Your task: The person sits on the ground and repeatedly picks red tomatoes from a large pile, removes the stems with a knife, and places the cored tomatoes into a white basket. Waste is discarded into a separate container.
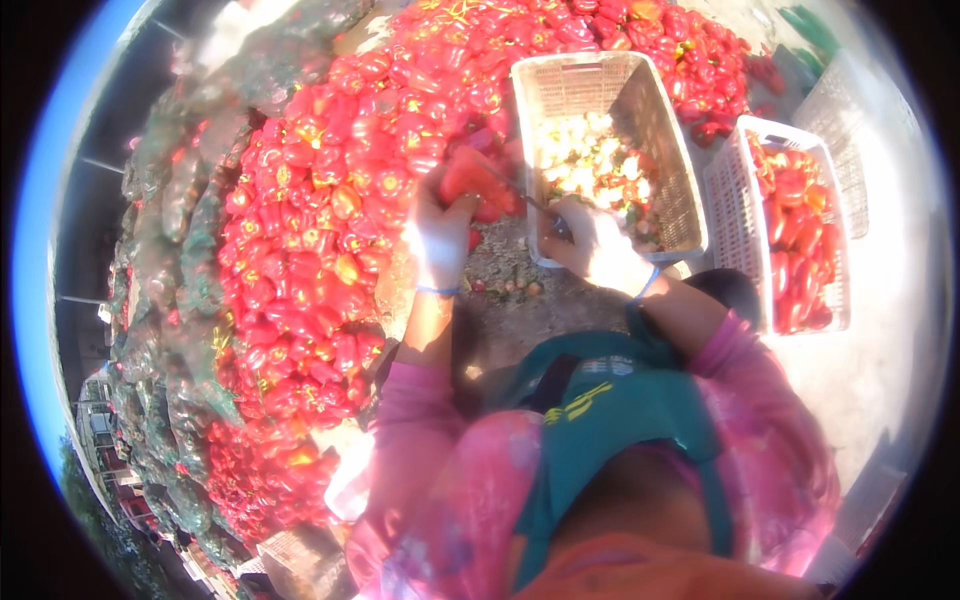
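Observation:
My left hand [441, 236], in what looks like a pale glove with a blue wrist band, grips a red bell pepper [480, 184] over the edge of a large pepper heap. In my right hand [604, 244], gloved alike, is the dark handle of a small knife [561, 226]. Its thin blade points left towards the pepper; blur and glare hide whether the tip is inside it. Just beyond my right hand stands a pale plastic crate [694, 195], partly filled with cut pepper cores and stems [592, 154].
The heap of red bell peppers [322, 202] spreads ahead and to my left. Stuffed green mesh sacks [169, 202] line its far left side. A white crate [731, 202] at right holds red peppers [799, 225]. Scraps [510, 286] lie on the ground near my lap.

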{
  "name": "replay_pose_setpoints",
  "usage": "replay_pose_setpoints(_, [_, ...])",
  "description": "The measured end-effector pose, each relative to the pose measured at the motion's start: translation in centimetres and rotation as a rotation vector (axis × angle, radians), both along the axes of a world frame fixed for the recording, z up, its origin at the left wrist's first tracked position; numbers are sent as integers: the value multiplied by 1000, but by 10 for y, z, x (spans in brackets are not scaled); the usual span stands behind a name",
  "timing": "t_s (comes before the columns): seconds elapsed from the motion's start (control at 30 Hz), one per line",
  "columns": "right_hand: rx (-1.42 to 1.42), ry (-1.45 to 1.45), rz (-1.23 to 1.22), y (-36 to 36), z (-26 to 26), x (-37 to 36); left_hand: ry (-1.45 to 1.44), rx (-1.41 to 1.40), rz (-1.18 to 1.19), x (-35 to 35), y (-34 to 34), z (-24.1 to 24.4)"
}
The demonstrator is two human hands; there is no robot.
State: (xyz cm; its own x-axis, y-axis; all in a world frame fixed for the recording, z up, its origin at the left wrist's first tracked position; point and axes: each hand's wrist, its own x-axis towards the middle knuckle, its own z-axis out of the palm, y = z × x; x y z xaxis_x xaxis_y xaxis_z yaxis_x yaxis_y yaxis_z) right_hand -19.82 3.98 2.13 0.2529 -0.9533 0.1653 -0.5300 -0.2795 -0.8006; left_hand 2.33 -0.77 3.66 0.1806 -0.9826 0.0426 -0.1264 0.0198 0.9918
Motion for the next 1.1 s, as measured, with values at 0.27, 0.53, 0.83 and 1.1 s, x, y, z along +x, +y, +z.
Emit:
replay_pose_setpoints(0.27, [44,-17,78,14,-10,-1,-312,-308,98,-15,37,-9])
replay_pose_setpoints(0.53, [-123,25,52,-8,-42,0,532,14,28,-25,8,-13])
replay_pose_setpoints(0.83, [141,-423,-56,-35,2,-20,71,-135,-330,-42,28,-32])
replay_pose_setpoints(1.1, [476,-779,5,-21,25,-31,617,-2,-438,-40,30,-27])
